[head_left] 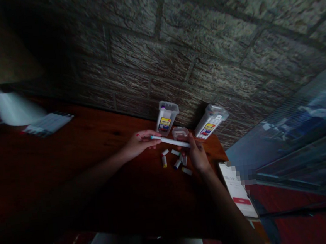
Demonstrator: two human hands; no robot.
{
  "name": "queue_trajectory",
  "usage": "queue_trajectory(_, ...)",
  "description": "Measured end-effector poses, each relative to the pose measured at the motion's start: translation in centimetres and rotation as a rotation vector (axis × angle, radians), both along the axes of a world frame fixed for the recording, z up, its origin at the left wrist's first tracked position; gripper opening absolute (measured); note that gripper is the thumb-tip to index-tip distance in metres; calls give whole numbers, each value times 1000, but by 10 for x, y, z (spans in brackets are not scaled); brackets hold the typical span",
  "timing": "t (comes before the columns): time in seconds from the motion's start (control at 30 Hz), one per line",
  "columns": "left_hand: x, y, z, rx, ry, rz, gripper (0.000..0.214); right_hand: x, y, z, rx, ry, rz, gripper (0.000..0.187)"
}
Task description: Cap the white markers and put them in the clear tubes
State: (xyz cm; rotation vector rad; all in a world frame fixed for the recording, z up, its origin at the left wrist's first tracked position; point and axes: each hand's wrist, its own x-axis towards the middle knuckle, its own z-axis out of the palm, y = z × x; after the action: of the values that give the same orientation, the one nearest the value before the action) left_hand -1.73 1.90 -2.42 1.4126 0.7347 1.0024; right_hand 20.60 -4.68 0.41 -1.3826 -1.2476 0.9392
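Observation:
A white marker [172, 141] with a teal end lies across between my two hands, tilted slightly down to the right. My left hand [143, 143] pinches its teal end. At the other end, the fingers of my right hand [198, 155] are closed around the barrel. On the table below sit several loose short marker caps, white with coloured ends, among them a blue-ended cap [177, 164] and a yellow-ended cap [187, 170]. Just behind the marker is a small clear plastic lid [180, 131], partly hidden by my right hand.
Against the stone wall [144, 54] stand a clear marker box [167, 117] and a second, fuller-looking marker box [212, 120]. A row of markers [49, 123] lies by the lamp [18, 108] at left. A phone [238, 191] rests along the right edge of the wooden table [107, 197].

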Motion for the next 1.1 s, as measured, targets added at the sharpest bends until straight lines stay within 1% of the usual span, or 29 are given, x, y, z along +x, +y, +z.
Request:
queue_trajectory(0.13,-4,4,-1,1,28,2,35,1,-3,3,-25,-205,108,67)
queue_trajectory(0.2,-5,4,-2,14,33,-16,35,1,-5,4,-1,-288,153,66)
queue_trajectory(0.33,-3,1,-2,81,27,-101,30,-1,-9,4,130,-478,228,58)
queue_trajectory(0.4,-2,-2,-3,126,34,-119,28,-3,-11,5,185,-559,282,50)
queue_trajectory(0.47,-1,-4,-3,169,38,-126,26,-4,-13,6,210,-607,334,41)
queue_trajectory(0.53,-1,-5,-2,196,44,-132,24,-5,-14,6,222,-625,359,35)
queue_trajectory(0.63,-1,-5,0,193,59,-133,24,-6,-14,5,243,-609,358,32)
queue_trajectory(0.7,0,-6,1,190,63,-120,28,-5,-12,3,242,-592,344,32)
queue_trajectory(0.8,2,-5,0,200,35,-70,41,-4,-10,0,226,-567,262,34)
queue_trajectory(0.87,4,-4,-3,202,16,-22,45,-3,-8,-2,219,-536,196,37)
queue_trajectory(0.97,3,-1,-7,214,48,18,40,-1,-6,-3,202,-491,118,44)
queue_trajectory(1.1,2,-1,-10,240,138,10,35,1,-3,-3,160,-486,76,49)
